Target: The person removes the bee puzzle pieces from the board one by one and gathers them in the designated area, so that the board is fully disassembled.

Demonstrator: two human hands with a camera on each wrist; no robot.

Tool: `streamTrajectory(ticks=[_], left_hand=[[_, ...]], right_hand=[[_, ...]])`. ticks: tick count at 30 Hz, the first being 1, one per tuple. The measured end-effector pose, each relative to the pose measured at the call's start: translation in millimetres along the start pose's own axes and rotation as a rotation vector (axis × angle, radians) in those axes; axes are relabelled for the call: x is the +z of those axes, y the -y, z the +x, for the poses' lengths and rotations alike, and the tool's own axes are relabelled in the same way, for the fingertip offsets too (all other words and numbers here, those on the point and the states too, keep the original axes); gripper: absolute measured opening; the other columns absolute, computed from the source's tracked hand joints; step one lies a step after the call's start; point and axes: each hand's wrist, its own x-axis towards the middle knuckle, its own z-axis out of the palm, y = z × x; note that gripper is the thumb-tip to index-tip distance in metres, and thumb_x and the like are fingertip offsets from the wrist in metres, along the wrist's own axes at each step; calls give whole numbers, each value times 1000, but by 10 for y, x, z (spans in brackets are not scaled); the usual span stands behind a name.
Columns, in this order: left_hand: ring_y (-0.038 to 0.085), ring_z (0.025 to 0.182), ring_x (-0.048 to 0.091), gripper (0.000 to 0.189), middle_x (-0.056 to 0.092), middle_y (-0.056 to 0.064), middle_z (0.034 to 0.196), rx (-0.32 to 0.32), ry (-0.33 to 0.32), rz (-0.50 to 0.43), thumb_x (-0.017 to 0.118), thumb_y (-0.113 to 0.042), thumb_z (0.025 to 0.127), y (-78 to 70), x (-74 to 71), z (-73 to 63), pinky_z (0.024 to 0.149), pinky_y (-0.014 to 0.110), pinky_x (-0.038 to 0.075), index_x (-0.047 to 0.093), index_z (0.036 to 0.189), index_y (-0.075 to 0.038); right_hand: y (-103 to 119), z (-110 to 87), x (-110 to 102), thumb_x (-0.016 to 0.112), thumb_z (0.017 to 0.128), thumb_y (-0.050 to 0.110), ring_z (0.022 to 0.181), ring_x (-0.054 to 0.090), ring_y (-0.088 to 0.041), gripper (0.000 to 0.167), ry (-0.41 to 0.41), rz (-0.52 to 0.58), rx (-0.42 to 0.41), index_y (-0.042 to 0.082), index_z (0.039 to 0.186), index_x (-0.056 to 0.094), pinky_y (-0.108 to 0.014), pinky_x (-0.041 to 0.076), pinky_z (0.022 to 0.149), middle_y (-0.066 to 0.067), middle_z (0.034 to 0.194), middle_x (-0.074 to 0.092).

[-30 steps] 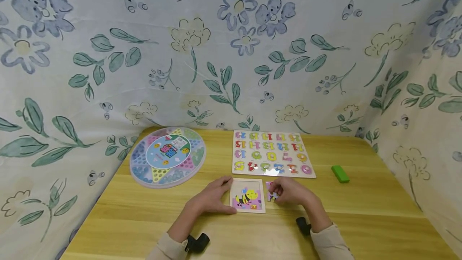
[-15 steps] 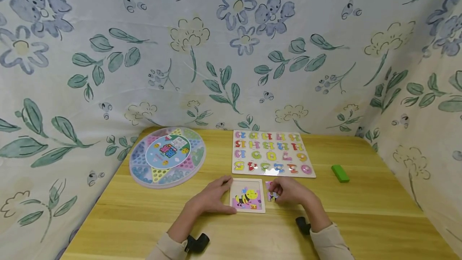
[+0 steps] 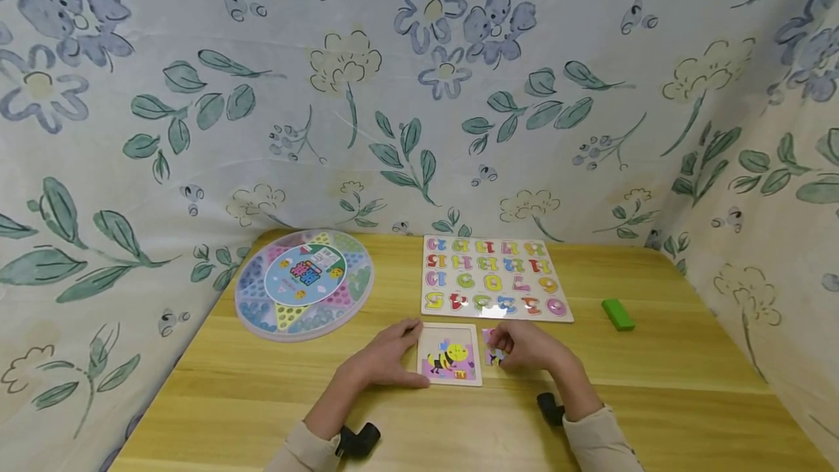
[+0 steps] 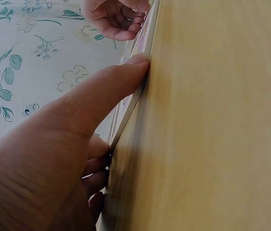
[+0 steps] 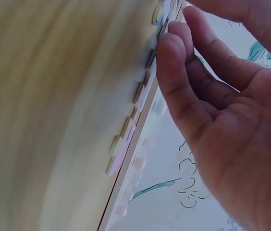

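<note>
A small square wooden puzzle tray [image 3: 479, 355] lies on the table, bearing a bee jigsaw [image 3: 451, 359]; its far part shows bare wood. My left hand [image 3: 385, 361] holds the tray's left side, thumb at the near edge and fingers at the far left corner. In the left wrist view that thumb [image 4: 111, 84] presses the tray's edge. To the right of the tray, my right hand [image 3: 527, 347] bends its fingers over loose jigsaw pieces [image 3: 490, 359] and pinches at one, partly hidden. The right wrist view shows pieces [image 5: 121, 144] flat in a row beside the fingertips.
Behind the tray lies a number puzzle board [image 3: 498, 317]. A round Chinese checkers set [image 3: 357, 290] sits at the back left, and a green block [image 3: 618, 315] at the right. A floral cloth [image 3: 419, 166] hangs behind the wooden table [image 3: 262, 414].
Both hands stay almost in place. The loose piece under my right fingers has shifted slightly, with less of its yellow part showing.
</note>
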Motion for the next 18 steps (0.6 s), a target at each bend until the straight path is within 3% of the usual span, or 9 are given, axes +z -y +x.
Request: streamTrajectory(ticks=[5,18], left_hand=[[28,148,26,108,25,7,161,-4,-3,-1,71,-66,75,0,3,-5,119,46,29,27,154,-9],[28,147,28,107,26,7,160,5,-13,2,71,-65,75,-16,10,-22,118,45,29,28,154,-7]], right_hand=[[30,2,15,76,71,-5,80,52,-17,29,-22,-2,19,6,94,63,-24,46,68,-4,87,59],[266,119,176,81,71,1,75,53,-14,28,-6,1,-117,2,95,67,-21,46,64,-4,82,61]])
